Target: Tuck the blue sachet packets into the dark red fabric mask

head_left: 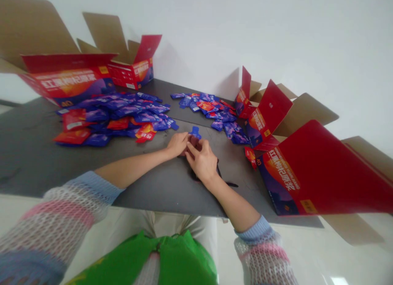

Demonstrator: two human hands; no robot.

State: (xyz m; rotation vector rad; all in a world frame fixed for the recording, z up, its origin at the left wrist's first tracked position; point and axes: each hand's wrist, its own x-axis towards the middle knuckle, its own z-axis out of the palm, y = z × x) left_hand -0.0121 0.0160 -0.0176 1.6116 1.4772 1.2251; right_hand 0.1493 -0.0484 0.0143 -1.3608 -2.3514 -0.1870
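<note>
In front of me on the dark table, a small blue sachet (195, 132) with a narrow, spout-shaped end pokes out between my hands; most of it is covered. My left hand (178, 144) closes on its left side. The fingers of my right hand (202, 159) are bent and pressed together over its lower part, partly hiding a brownish surface between the hands. Beneath my right wrist lies a dark object with a thin black strip (231, 184); its kind cannot be made out. Left of my hands is a big heap of blue and red sachets (123, 111).
A smaller sachet pile (211, 107) lies at the back. Open red cartons stand on both sides: a large carton (76, 84) and a smaller carton (143, 72) left, a near carton (285, 174) and others right. One red sachet (250, 156) lies beside them. The table's front edge (172, 212) is near my lap.
</note>
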